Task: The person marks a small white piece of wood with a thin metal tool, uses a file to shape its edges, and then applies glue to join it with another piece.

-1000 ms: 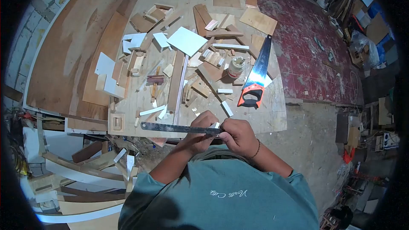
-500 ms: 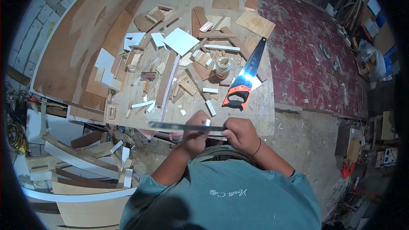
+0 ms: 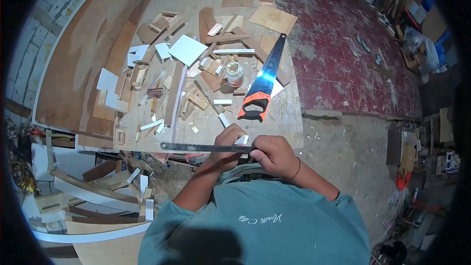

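Note:
My right hand (image 3: 275,156) is closed around one end of a long, flat, dark metal file (image 3: 206,147). The blade points left, almost level, in front of my belly, and its rounded tip lies past my left hand. My left hand (image 3: 226,136) is closed on a small white-faced piece (image 3: 242,140), most of it hidden by the fingers and the file. The file crosses over this piece, seemingly against it. Beyond my hands, a handsaw (image 3: 262,83) with an orange and black handle lies on the workbench (image 3: 287,130).
Wood offcuts (image 3: 198,100), a white square panel (image 3: 188,50) and a glass jar (image 3: 234,74) are on the bench. A large brown board (image 3: 83,64) stands along the left side. Curved white-edged pieces (image 3: 93,194) lie low on the left. Red flooring (image 3: 338,59) extends at right.
My right hand has moved left, closer to my left hand, carrying the file further across the white piece. The bench and its contents have shifted left in view as my head turned.

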`<state>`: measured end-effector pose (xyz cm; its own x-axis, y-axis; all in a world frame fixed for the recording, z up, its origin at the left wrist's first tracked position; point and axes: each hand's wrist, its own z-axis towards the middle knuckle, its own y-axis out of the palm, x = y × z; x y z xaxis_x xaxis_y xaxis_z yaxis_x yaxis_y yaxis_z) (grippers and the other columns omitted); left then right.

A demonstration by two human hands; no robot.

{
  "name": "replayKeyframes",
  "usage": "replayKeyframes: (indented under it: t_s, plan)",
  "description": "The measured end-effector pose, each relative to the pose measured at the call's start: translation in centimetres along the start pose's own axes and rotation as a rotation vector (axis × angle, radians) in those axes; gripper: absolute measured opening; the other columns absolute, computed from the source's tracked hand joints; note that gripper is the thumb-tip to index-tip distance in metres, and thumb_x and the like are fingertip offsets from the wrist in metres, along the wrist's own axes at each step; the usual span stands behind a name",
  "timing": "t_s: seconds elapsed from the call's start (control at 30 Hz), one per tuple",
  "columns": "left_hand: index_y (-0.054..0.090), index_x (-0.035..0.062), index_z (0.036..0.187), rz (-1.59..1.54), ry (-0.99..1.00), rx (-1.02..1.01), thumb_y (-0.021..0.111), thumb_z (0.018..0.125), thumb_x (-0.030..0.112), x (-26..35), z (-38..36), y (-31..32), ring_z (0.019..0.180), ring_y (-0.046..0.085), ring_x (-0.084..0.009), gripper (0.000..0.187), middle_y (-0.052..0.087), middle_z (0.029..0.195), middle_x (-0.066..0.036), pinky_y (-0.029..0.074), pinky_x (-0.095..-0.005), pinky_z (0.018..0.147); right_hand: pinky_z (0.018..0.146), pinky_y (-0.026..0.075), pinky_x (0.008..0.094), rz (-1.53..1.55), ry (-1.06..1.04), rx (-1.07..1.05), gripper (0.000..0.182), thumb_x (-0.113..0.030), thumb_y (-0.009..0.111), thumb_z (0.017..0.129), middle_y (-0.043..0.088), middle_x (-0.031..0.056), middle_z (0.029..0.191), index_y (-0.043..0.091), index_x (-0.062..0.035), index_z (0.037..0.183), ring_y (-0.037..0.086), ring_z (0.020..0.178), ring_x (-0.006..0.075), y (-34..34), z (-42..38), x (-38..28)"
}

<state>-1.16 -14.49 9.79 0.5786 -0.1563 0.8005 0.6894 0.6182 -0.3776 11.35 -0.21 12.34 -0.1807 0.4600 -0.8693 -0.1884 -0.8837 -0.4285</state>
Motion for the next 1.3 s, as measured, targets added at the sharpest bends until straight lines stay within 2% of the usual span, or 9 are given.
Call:
replayKeyframes:
  t_s: [0.13,0.3,0.43,0.47,0.53,0.67,0.9,1.2,1.3]
  plan:
    - [0.052,0.0015,0.082,-0.003,-0.021,-0.065,0.057,0.089,0.021,0.6,0.2,1.1,0.065,0.051,-0.0271,0.022,0.051,0.074,-0.012,0.041,-0.0350,0.059,0.057,0.044,0.0424,-0.045,-0.028,0.019,0.021,-0.022,0.058,0.084,0.053,0.0162,0.071,0.054,-0.0037,0.078,0.055,0.065,0.0367,-0.3,-0.2,0.0]
    - [0.052,0.0023,0.081,-0.144,-0.007,0.058,0.047,0.093,0.034,1.3,-0.3,1.6,0.063,0.049,-0.0269,0.034,0.050,0.073,-0.012,0.040,-0.0345,0.058,0.057,0.043,0.0427,-0.058,0.071,0.159,0.022,-0.022,0.057,0.085,0.054,0.0173,0.072,0.054,-0.0022,0.077,0.054,0.067,0.0386,-0.4,-1.2,2.2]
    - [0.050,0.0013,0.077,-0.094,0.039,0.210,0.039,0.095,0.044,2.6,0.2,-1.2,0.061,0.044,-0.0173,0.048,0.047,0.071,-0.008,0.034,-0.0295,0.055,0.059,0.041,0.0333,0.086,0.454,0.350,0.032,-0.028,0.050,0.093,0.048,0.0113,0.064,0.052,-0.0001,0.077,0.047,0.059,0.0183,-1.3,-4.1,10.9]
    - [0.050,0.0013,0.077,-0.080,0.040,0.229,0.039,0.095,0.044,2.4,0.3,-1.6,0.061,0.044,-0.0173,0.048,0.047,0.071,-0.008,0.034,-0.0295,0.055,0.059,0.041,0.0333,0.087,0.438,0.333,0.032,-0.028,0.050,0.093,0.048,0.0113,0.064,0.052,-0.0001,0.077,0.047,0.059,0.0183,-1.7,-4.5,11.3]
    - [0.048,0.0027,0.070,-0.349,-0.192,0.255,0.040,0.094,0.041,1.8,0.0,-2.1,0.057,0.037,-0.0114,0.046,0.044,0.066,-0.004,0.027,-0.0269,0.051,0.061,0.039,0.0294,0.173,0.478,0.403,0.036,-0.029,0.046,0.096,0.045,0.0071,0.064,0.051,0.0010,0.076,0.042,0.064,0.0120,-1.6,-5.1,11.7]
    - [0.040,0.0059,0.056,-0.453,-0.406,0.295,0.043,0.089,0.033,0.0,-0.7,-1.5,0.052,0.030,-0.0078,0.043,0.037,0.056,0.001,0.022,-0.0257,0.049,0.062,0.040,0.0291,0.182,0.475,0.336,0.036,-0.029,0.047,0.096,0.048,0.0066,0.065,0.051,0.0018,0.077,0.044,0.065,0.0132,-0.7,-4.4,13.1]
    - [0.041,0.0061,0.055,-0.355,-0.477,0.406,0.047,0.089,0.034,-1.6,-2.1,-2.9,0.050,0.032,-0.0080,0.044,0.038,0.054,0.001,0.024,-0.0262,0.048,0.063,0.041,0.0301,0.220,0.565,0.213,0.035,-0.029,0.048,0.095,0.050,0.0069,0.066,0.056,0.0017,0.082,0.047,0.066,0.0146,1.6,-4.2,13.8]
    - [0.044,0.0073,0.055,-0.321,-0.572,0.638,0.058,0.087,0.019,-2.0,-2.3,-5.1,0.048,0.031,-0.0053,0.037,0.038,0.052,0.005,0.024,-0.0247,0.046,0.045,0.029,0.0239,0.596,0.849,0.036,0.023,-0.028,0.049,0.094,0.041,-0.0036,0.061,0.054,-0.0068,0.087,0.037,0.050,0.0065,2.4,-3.7,16.9]
    - [0.046,0.0073,0.055,-0.252,-0.637,0.695,0.062,0.085,0.014,-1.9,-2.2,-5.1,0.049,0.031,-0.0035,0.035,0.037,0.052,0.006,0.022,-0.0242,0.046,0.045,0.031,0.0243,1.003,0.963,0.135,0.019,-0.027,0.050,0.093,0.043,-0.0021,0.064,0.053,-0.0082,0.092,0.039,0.051,0.0086,2.7,-3.6,17.8]
